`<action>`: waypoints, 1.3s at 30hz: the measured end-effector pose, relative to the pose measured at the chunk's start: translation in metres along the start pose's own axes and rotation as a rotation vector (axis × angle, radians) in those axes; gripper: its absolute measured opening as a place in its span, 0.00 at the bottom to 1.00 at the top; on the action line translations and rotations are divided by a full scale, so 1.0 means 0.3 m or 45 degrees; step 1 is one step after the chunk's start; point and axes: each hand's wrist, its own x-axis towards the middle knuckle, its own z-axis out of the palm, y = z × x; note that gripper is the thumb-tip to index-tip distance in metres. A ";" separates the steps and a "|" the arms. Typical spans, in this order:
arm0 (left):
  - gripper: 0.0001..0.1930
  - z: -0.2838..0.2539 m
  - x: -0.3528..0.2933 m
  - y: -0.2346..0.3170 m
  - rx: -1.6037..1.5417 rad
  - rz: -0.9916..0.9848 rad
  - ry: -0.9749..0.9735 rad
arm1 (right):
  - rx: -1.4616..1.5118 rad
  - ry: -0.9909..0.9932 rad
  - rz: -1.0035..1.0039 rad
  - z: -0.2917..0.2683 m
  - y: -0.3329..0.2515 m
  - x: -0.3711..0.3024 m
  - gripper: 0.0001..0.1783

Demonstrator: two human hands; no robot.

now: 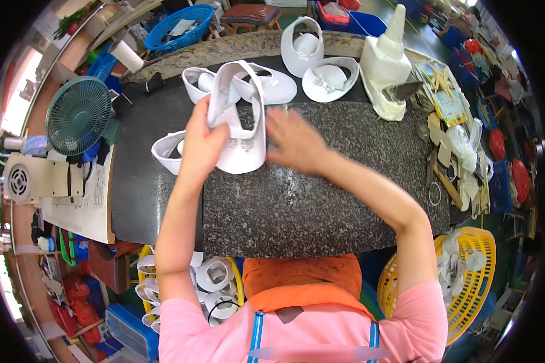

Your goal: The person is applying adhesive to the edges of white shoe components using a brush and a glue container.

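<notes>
My left hand (203, 142) is closed on the side of a white shoe upper (242, 160), raised above the worktop with its rounded toe toward me. Greyish patches mark the toe. My right hand (299, 142), blurred by motion, has its fingers stretched toward the upper's right edge; whether they touch it I cannot tell. Behind the held piece lie two more white uppers (278, 89), partly covered by it. Another upper (166, 154) is left of my left hand. Farther back is an upper (302, 60) beside one with a silvery ornament (327, 83).
A white cone-topped bottle (387, 57) stands at the back right, whitish paste at its base. Scraps and sticks (445, 91) lie along the right edge. A green fan (78, 115) stands left. Yellow baskets (487, 260) with white pieces flank me below the worktop (321, 212).
</notes>
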 end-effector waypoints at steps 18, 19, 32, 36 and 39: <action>0.20 0.135 -0.110 -0.060 -0.573 -0.154 0.050 | -0.163 0.620 -0.228 -0.197 -0.148 -0.054 0.16; 0.18 0.121 -0.105 -0.071 -0.681 -0.264 0.110 | -0.319 0.538 -0.291 -0.198 -0.128 -0.057 0.14; 0.43 0.065 -0.233 -0.028 0.757 0.332 -0.628 | 0.017 0.422 -0.816 -0.051 -0.066 -0.114 0.09; 0.38 0.074 -0.275 -0.005 1.065 0.314 -0.774 | 0.048 0.334 -0.731 -0.059 -0.042 -0.141 0.10; 0.33 0.097 -0.297 -0.022 1.075 0.582 -0.636 | 0.112 0.405 -0.783 -0.077 -0.049 -0.167 0.09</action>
